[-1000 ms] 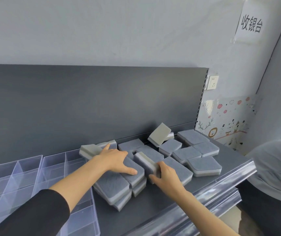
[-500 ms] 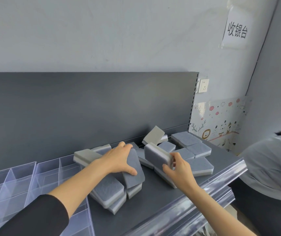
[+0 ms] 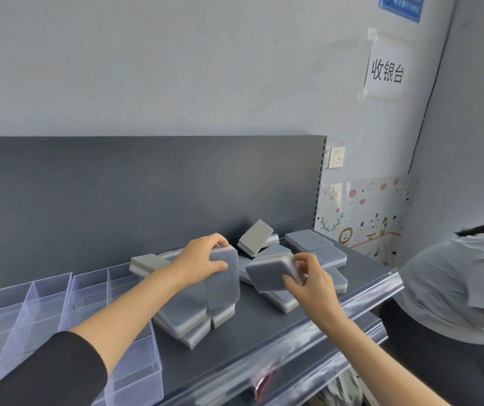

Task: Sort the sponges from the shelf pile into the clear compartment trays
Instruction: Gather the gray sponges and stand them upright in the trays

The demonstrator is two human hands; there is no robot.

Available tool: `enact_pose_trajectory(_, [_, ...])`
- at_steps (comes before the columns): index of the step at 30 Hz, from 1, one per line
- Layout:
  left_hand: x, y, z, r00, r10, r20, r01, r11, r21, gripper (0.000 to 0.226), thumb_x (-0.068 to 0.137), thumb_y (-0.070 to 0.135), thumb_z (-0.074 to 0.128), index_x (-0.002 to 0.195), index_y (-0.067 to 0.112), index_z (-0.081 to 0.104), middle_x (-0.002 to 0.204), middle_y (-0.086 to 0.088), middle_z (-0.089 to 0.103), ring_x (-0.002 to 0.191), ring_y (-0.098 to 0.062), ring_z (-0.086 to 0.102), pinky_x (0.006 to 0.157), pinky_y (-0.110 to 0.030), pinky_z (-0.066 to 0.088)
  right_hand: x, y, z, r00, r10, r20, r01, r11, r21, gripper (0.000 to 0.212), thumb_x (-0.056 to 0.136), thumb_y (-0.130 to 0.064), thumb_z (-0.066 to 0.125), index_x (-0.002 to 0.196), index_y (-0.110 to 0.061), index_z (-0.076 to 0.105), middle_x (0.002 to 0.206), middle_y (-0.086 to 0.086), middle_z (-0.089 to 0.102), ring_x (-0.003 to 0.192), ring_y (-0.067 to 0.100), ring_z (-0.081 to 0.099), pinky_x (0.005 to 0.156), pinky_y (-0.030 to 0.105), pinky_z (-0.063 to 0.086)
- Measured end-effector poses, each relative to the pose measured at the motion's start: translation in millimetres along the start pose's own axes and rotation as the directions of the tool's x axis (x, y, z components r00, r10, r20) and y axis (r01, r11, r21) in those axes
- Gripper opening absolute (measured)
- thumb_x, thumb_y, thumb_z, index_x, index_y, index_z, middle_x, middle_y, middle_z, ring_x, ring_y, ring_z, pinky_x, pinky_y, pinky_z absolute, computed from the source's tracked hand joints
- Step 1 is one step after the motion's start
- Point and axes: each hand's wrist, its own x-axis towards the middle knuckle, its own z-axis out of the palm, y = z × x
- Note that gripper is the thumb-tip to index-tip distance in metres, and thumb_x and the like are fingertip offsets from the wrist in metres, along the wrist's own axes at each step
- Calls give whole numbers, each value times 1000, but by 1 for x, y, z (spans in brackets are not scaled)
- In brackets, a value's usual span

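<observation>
Over grey metal shelf (image 3: 264,332), left hand (image 3: 202,260) and right hand (image 3: 312,285) are each gripping grey-and-white foam sponges (image 3: 224,281), probably for clear plastic trays (image 3: 88,278).

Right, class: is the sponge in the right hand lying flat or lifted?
Lifted and tilted: the right hand pinches the sponge above the pile.

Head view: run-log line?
left hand: grips grey rectangular sponge | right hand: holds second grey sponge, lifted | clear compartment trays: no sponge visible

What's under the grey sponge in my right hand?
Another flat grey-and-white sponge lies on the dark shelf below the raised grey sponge; the right hand covers anything farther back.
</observation>
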Motion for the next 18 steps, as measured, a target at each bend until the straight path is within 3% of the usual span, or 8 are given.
enact_pose_trajectory(3, [-7, 7, -5, 999, 13, -37, -14, 1000, -21, 29, 83, 12, 64, 110, 16, 56, 106, 6, 58, 103, -16, 54, 79, -23, 39, -5, -6, -4, 999, -29, -19, 29, 999, 24, 34, 89, -19, 58, 120, -15, 45, 95, -6, 50, 84, 5, 47, 68, 15, 39])
enact_pose_trajectory(7, [-27, 16, -16, 996, 0, -85, -3, 999, -32, 29, 83, 12, 64, 110, 17, 57, 107, 6, 58, 104, -16, 54, 82, -24, 39, -14, -17, -8, 995, -94, -24, 94, 995, 21, 34, 92, -20, 54, 124, -14, 47, 94, -5, 51, 80, 5, 46, 68, 6, 39])
enact_pose_trajectory(11, [-51, 18, -33, 993, -22, -116, 19, 1000, -23, 29, 83, 11, 64, 110, 18, 57, 109, 5, 59, 103, -16, 55, 77, -22, 40, -18, -32, -4, 991, -136, -21, 137, 989, 50, 36, 92, -20, 53, 127, -12, 48, 98, -5, 52, 82, 9, 46, 66, 15, 34])
enact_pose_trajectory(14, [-69, 15, -51, 989, -57, -137, 54, 998, -30, 27, 84, 11, 64, 108, 20, 56, 107, 5, 58, 99, -17, 56, 63, -19, 47, -20, -45, 6, 984, -179, 2, 179, 981, 74, 34, 92, -19, 53, 125, -12, 50, 88, -11, 50, 75, 4, 44, 64, 13, 35])
enact_pose_trajectory(18, [-94, 8, -79, 978, -90, -185, 89, 996, -16, 26, 83, 11, 63, 105, 22, 55, 104, 9, 57, 98, -12, 54, 70, -12, 39, -21, -67, 24, 968, -246, 47, 240, 964, 112, 33, 92, -18, 53, 125, -13, 51, 91, -9, 52, 82, 10, 45, 63, 15, 31])
